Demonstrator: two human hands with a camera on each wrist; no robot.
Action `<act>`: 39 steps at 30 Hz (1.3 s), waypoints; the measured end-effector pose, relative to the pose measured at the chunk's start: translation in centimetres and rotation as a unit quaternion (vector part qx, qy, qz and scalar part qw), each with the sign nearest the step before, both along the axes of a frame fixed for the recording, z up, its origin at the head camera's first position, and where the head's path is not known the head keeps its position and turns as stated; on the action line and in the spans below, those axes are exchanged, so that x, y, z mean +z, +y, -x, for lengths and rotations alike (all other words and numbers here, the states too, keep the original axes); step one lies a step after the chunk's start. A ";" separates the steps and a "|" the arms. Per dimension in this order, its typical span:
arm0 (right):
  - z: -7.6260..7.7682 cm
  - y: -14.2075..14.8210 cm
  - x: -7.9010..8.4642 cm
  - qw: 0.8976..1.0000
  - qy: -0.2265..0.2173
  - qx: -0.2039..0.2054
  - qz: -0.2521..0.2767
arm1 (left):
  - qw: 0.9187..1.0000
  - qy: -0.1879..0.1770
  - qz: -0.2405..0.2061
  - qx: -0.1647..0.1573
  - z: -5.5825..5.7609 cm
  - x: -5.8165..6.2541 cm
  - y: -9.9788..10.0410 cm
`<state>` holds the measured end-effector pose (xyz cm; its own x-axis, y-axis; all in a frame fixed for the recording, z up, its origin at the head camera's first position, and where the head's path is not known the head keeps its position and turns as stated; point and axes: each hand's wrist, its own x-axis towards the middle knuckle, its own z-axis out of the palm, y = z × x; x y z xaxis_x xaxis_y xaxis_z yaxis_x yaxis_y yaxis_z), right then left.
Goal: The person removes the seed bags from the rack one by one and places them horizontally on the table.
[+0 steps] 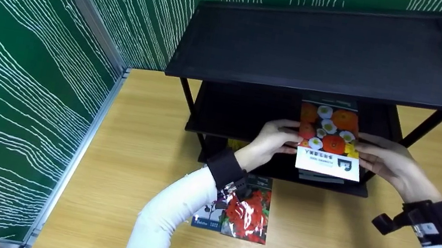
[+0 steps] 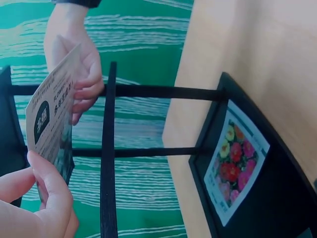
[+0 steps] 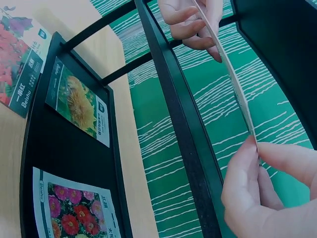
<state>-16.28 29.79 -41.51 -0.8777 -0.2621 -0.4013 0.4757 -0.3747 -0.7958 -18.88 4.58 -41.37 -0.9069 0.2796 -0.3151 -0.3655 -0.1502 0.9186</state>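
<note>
A flower seed packet (image 1: pixel 329 135) with orange, red and white blooms is held between both hands at the middle shelf of a black rack. My left hand (image 1: pixel 272 140) pinches its left edge, thumb on one face and fingers behind. On the opposite edge my right hand (image 1: pixel 389 163) pinches it likewise. The left wrist view shows the packet (image 2: pixel 52 106) tilted, its white label side toward the camera. In the right wrist view it appears nearly edge-on, with the right hand (image 3: pixel 270 188) at the near edge.
The rack's top shelf (image 1: pixel 332 48) overhangs the hands. On the bottom shelf lie a yellow-flower packet (image 3: pixel 79 101) and a pink-and-red-flower packet (image 3: pixel 74 208). A red-flower packet (image 1: pixel 248 216) and a purple-flower packet (image 1: pixel 205 215) lie on the table before the rack, beneath the left forearm.
</note>
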 end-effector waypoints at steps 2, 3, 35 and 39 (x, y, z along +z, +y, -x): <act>-0.2 -0.1 -0.1 1.000 0.004 0.001 -0.004 | 1.000 0.001 0.003 -0.005 -0.2 0.0 -0.2; -0.3 -0.2 -0.1 1.000 0.007 0.003 -0.005 | 1.000 0.002 0.003 -0.006 -0.3 -0.1 -0.3; -4.0 -2.3 -1.1 0.998 0.053 0.012 0.012 | 1.000 0.005 -0.017 -0.019 -3.9 -1.0 -2.6; -4.4 -2.5 -1.2 0.998 0.056 0.017 0.025 | 0.999 0.015 -0.026 -0.023 -4.6 -1.1 -3.0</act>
